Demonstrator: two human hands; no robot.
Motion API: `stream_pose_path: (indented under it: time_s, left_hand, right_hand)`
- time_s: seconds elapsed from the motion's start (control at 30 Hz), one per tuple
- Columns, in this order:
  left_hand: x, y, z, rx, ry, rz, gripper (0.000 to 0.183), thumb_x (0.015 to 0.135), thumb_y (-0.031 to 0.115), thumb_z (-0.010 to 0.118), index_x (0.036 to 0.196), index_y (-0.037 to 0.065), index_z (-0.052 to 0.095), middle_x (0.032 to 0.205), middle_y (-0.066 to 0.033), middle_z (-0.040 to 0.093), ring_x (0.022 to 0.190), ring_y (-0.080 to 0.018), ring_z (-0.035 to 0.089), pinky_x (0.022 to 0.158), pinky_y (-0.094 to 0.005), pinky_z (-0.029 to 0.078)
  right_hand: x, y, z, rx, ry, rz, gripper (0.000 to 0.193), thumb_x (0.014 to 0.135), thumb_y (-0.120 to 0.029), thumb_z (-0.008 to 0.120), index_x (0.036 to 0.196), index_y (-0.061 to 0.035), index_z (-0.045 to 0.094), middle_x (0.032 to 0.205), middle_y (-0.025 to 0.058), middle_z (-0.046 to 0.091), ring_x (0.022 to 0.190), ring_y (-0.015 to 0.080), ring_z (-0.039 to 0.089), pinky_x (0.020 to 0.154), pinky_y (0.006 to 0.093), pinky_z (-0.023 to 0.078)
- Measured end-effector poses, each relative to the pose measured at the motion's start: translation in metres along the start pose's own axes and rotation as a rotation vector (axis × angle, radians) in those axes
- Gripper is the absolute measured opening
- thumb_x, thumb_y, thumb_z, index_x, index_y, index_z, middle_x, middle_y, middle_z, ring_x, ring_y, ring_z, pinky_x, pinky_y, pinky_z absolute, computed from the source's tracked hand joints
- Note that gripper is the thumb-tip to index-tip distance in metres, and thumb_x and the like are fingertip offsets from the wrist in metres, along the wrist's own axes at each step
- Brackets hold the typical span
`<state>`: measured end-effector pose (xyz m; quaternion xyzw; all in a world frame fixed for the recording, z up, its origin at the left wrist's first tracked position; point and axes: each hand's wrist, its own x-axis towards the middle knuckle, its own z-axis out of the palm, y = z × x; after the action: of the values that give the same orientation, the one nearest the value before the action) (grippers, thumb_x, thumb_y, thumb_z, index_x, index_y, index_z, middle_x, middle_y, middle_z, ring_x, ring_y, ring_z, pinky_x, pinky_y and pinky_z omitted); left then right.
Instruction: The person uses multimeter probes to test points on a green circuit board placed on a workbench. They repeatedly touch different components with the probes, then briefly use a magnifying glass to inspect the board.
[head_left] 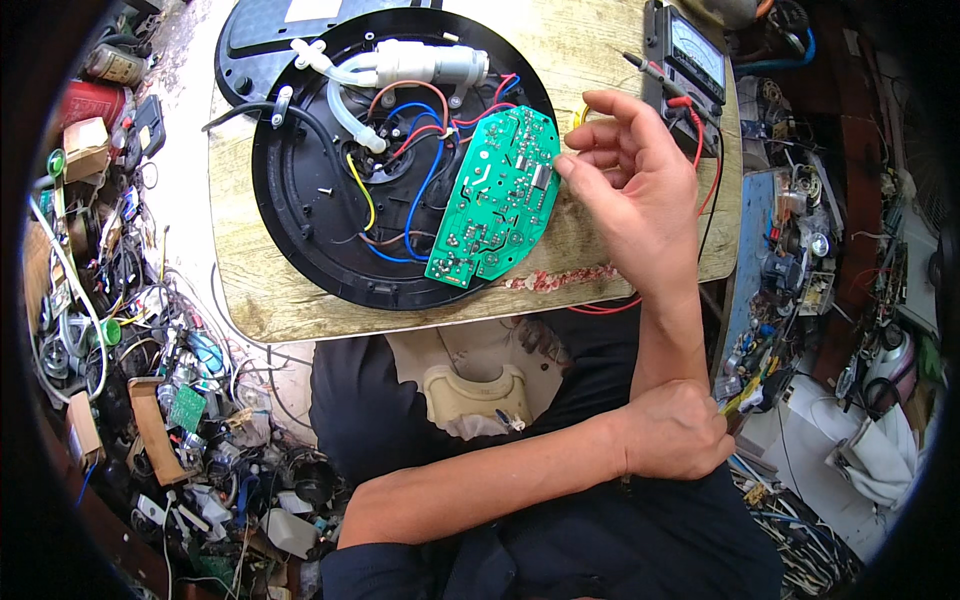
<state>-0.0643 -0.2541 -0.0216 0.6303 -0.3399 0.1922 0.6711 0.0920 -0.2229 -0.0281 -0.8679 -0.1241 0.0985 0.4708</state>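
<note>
A green circuit board point(497, 200) lies tilted, solder side up, over the right part of a round black plastic base point(310, 225). At its right edge is my right hand point(635, 165). The thumb tip sits at the board's edge, the fingers are bent and apart, and nothing shows gripped. A small yellow loop point(579, 117) shows beside the fingers. Across my body, my left hand point(680, 430) is closed over my right forearm; what it holds, if anything, is hidden. Red, blue and yellow wires point(436, 175) run under the board. A white cylindrical part point(418, 64) with clear tubing point(345, 112) lies in the base.
The wooden tabletop point(245, 290) carries an analog multimeter point(690, 55) at the far right, with red and black leads. Behind the base lies a dark plastic cover point(262, 45). Heaped electronic scrap point(200, 410) covers the left floor; a cluttered blue shelf point(752, 260) stands right.
</note>
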Motion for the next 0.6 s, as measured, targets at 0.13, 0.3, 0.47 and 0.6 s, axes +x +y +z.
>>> stream_pose_path:
  time_s: [0.13,0.3,0.47,0.6]
  left_hand:
    - [-0.0003,0.0012,-0.0014,-0.007,-0.008,-0.002,0.022,0.086,0.019,0.075,0.071,0.005,0.066,0.064,-0.0074,0.059,0.060,-0.0266,0.066,0.053,-0.0402,0.054]
    - [-0.0009,0.0002,-0.0014,0.006,-0.005,0.005,0.023,0.086,0.020,0.074,0.071,0.005,0.066,0.064,-0.0073,0.059,0.060,-0.0263,0.066,0.054,-0.0398,0.054]
    - [-0.0006,0.0003,-0.0012,0.009,-0.006,-0.005,0.022,0.086,0.020,0.074,0.071,0.005,0.065,0.064,-0.0067,0.059,0.060,-0.0259,0.066,0.054,-0.0394,0.054]
    - [-0.0005,0.0011,-0.0031,0.009,-0.012,-0.003,0.022,0.086,0.020,0.074,0.071,0.006,0.065,0.064,-0.0069,0.059,0.060,-0.0260,0.066,0.054,-0.0394,0.053]
  right_hand:
    - [-0.0004,0.0048,0.0023,0.015,0.030,-0.086,0.053,0.085,0.004,0.081,0.135,0.0010,0.064,0.099,0.0100,0.077,0.084,0.0130,0.074,0.067,0.0263,0.059]
    - [0.0006,0.0056,0.0043,-0.023,0.039,-0.127,0.054,0.083,0.004,0.081,0.135,0.0010,0.064,0.095,0.0110,0.077,0.080,0.0141,0.075,0.064,0.0268,0.059]
    - [0.0010,0.0041,0.0059,-0.030,0.042,-0.131,0.053,0.084,0.005,0.080,0.134,0.0015,0.064,0.095,0.0117,0.077,0.080,0.0147,0.075,0.063,0.0273,0.059]
    - [0.0014,0.0049,0.0073,-0.017,0.053,-0.120,0.052,0.084,0.005,0.078,0.134,0.0020,0.064,0.094,0.0119,0.077,0.080,0.0149,0.075,0.063,0.0274,0.060]
